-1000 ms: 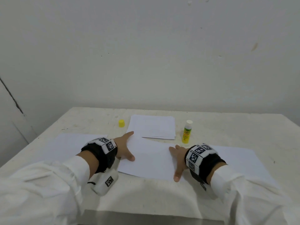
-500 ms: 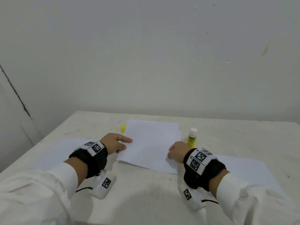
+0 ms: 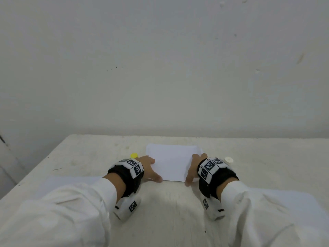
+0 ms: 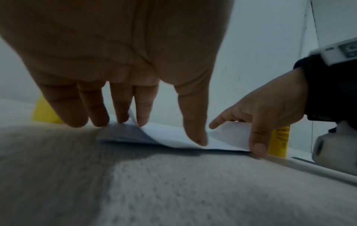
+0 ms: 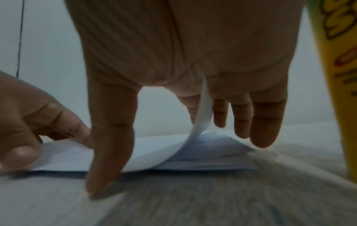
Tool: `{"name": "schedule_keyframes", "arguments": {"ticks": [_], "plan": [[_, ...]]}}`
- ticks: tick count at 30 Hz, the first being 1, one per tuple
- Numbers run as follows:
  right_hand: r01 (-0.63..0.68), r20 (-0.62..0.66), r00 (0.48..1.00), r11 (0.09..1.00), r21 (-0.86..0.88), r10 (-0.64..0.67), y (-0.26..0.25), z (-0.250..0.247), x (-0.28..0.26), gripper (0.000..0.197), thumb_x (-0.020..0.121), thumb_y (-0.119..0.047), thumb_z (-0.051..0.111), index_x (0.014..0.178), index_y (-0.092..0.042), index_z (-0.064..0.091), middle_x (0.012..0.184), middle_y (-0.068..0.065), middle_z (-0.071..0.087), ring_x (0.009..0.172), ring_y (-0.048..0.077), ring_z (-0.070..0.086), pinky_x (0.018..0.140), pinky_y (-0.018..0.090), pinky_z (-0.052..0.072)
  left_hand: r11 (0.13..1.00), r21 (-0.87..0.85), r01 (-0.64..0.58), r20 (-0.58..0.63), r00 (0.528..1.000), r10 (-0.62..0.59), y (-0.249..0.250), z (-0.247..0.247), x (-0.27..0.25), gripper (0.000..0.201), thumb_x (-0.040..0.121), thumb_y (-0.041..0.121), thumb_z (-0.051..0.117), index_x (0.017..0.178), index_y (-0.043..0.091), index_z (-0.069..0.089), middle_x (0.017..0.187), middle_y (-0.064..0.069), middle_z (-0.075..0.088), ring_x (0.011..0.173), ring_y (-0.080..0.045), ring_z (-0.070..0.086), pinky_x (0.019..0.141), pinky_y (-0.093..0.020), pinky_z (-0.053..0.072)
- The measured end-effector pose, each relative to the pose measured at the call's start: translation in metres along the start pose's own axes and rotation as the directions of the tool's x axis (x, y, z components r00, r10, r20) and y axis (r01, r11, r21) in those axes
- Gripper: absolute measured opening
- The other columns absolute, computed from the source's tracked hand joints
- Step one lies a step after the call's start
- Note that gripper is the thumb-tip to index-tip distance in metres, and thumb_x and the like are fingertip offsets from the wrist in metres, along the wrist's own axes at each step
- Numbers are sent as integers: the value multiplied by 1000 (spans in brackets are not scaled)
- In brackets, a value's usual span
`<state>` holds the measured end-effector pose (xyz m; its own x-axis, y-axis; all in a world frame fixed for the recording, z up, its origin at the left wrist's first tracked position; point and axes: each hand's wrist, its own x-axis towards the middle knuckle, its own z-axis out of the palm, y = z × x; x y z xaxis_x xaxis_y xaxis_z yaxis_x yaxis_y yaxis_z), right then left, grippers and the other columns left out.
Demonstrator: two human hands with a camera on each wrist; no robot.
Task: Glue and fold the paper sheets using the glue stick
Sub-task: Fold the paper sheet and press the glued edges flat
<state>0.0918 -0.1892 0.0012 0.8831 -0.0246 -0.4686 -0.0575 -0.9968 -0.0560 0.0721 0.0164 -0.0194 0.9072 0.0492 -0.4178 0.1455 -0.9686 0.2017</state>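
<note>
A white paper sheet (image 3: 171,163) lies doubled over at the table's middle, its upper flap still bowed (image 5: 201,116) above the lower layers. My left hand (image 3: 149,166) has straight fingers on the flap's left edge (image 4: 133,117) and its thumb (image 4: 197,137) near the front fold. My right hand (image 3: 193,166) mirrors it on the right side, thumb (image 5: 104,175) down at the front corner. The glue stick (image 3: 228,159) stands uncapped just right of my right wrist. Its yellow cap (image 3: 134,155) sits left of my left hand.
Flat sheets lie on the table (image 3: 258,157) at the left (image 3: 71,180) and the right (image 3: 288,198). More folded paper (image 3: 198,148) shows under the flap's far right corner. A bare wall rises behind the table's far edge.
Both hands lifted the sheet's near edge and carried it forward over the far half, then spread along its sides. The head view has tilted upward.
</note>
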Motion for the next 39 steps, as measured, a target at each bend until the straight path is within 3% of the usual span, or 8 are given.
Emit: {"name": "schedule_keyframes", "arguments": {"ticks": [4,7,9,14,24,29,34,39], "plan": [[-26,38,999,999,-23,27,-1,-1,14,112,33,-51,87,128,-20,37,122,6,54,110,34,55,87,45,47,995,95,-5,28,1000,2,-2,3,10,130,56,69,77,153,27,1,158,-2,16,141,-28,26,113,-43,30],[32,17,999,998,-45,-31,1,-6,4,44,60,-38,85,83,-25,51,93,-4,56,101,29,60,81,36,49,998,59,-5,-3,1000,6,-1,0,12,130,59,60,81,153,23,-1,149,-3,37,131,-27,42,105,-39,40],[75,24,997,995,-73,-73,1,-4,3,35,69,-30,81,65,-26,46,83,-7,60,98,29,62,78,33,49,999,31,-9,-22,1000,10,0,-3,11,123,61,55,81,151,21,6,143,-3,44,124,-26,49,101,-39,44],[40,-10,999,982,-184,-42,0,17,53,63,58,-41,83,112,-21,57,120,11,58,108,40,56,90,57,46,999,32,-21,-63,998,23,1,-4,5,77,67,46,79,125,17,38,127,-3,56,109,-24,56,93,-36,48],[131,-84,987,990,-60,-136,2,11,-30,63,71,-46,78,116,-10,52,118,10,55,102,30,58,89,41,49,957,291,6,-97,995,24,28,-6,-33,65,79,53,67,126,14,45,124,-7,49,109,-24,51,76,-30,38],[148,-25,989,989,16,-147,58,20,-73,50,77,-38,76,111,-4,65,110,9,68,101,25,64,89,33,52,934,266,-238,44,971,235,96,7,-60,39,85,46,64,75,9,61,69,0,53,62,-17,48,58,-25,37],[-72,-23,997,997,-11,72,168,24,-105,32,80,-36,73,77,-8,58,78,3,59,76,21,56,69,28,46,854,166,-493,88,870,486,180,48,-89,48,88,44,63,127,15,59,128,0,60,117,-18,54,96,-25,40],[-230,90,968,971,-59,234,244,38,-125,65,79,-56,66,124,-10,57,123,7,60,115,25,56,96,34,43,837,282,-470,107,882,459,236,85,-86,73,83,62,57,133,10,45,137,-10,49,122,-28,49,101,-35,41]]}}
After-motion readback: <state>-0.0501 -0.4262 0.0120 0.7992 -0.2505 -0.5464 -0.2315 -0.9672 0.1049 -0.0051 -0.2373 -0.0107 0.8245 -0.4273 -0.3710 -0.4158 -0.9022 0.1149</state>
